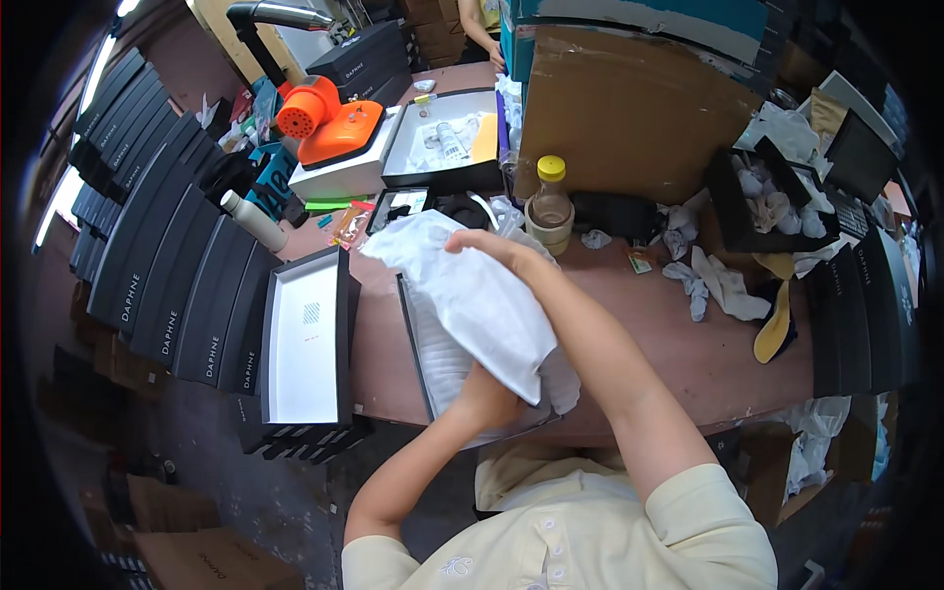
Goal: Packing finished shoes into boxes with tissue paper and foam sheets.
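Note:
A large white bundle [472,305], wrapped in thin paper or soft cloth, is held tilted above the table; its contents are hidden. My right hand [484,246] grips its far side, thumb on top. At its near end my left hand [489,396] takes hold from below, with most of its fingers hidden under the wrap. Directly beneath lies an open dark box [415,329], lined with crinkled white paper [442,359]. To the left, a black shallow box part with a white inside [305,339] rests on stacked boxes.
Stacked black boxes [187,265] line the left. Behind are an orange device [339,133], a white bottle [254,221] and a yellow-capped bottle [553,197]. Crumpled paper [723,280] and yellow insoles [774,329] lie right. Across the table, another person's arm [477,29] shows.

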Motion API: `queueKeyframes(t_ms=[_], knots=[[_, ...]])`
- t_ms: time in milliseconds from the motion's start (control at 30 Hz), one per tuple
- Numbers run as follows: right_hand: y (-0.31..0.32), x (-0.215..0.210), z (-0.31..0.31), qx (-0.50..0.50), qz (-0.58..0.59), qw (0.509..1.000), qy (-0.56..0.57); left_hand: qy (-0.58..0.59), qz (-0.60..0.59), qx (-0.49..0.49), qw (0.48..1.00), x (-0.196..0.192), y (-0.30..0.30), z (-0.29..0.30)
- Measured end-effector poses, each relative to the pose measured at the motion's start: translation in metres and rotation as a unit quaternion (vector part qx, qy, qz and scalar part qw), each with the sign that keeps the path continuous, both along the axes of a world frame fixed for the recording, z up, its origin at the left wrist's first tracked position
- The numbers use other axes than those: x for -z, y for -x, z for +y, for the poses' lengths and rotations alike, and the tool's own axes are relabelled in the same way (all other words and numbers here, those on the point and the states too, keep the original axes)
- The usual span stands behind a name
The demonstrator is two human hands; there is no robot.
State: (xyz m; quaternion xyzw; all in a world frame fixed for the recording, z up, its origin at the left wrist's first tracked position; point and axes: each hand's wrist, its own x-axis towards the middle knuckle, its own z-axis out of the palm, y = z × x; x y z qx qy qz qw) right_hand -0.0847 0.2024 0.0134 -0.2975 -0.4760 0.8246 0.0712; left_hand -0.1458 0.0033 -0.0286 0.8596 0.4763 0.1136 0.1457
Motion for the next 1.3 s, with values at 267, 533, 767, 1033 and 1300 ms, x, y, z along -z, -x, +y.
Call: queueKeyframes(t_ms=[267, 533, 767, 1033, 1300], knots=[[0.023, 0.029, -0.004, -0.090, -0.215, 0.853, -0.467, -0.038, 0.141, -0.112, 0.983, -0.046, 0.043, 0.003], [0.045, 0.050, -0.047, -0.071, -0.363, 0.704, -0.606, -0.026, 0.179, -0.131, 0.975, -0.004, 0.028, -0.015], [0.023, 0.021, -0.083, -0.086, -0.418, 0.547, -0.720, 0.049, -0.228, -0.271, 0.934, -0.014, 0.038, -0.009], [-0.106, -0.031, -0.072, 0.150, -0.148, 0.617, -0.759, -0.280, 0.172, -0.512, 0.794, -0.032, 0.120, -0.053], [-0.030, 0.013, -0.138, 0.013, -0.062, 0.794, -0.604, -0.214, 0.067, -0.499, 0.837, -0.103, 0.129, -0.067]])
